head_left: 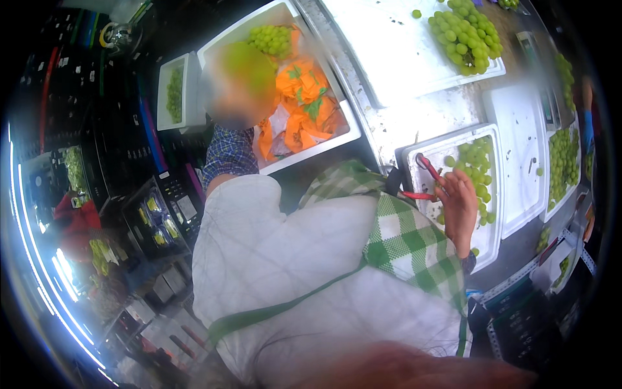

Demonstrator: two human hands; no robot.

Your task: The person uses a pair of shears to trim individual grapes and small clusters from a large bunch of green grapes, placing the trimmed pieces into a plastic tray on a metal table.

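Packing bench | one white tray | one hand gripping one red scissors | loose green grapes

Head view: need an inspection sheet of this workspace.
Surface: pale worktop carrying white trays.
Job's things: white tray of loose green grapes; red-handled scissors over it.
Clutter: big grape bunch on a far tray; nearly bare white tray; box with orange wrapping.
Hands: wearer's own not in view; a co-worker's hand, in a green checked sleeve, holds the scissors.
Cables: nothing seen.
Surroundings: dark crates at left; glare along the left rim.
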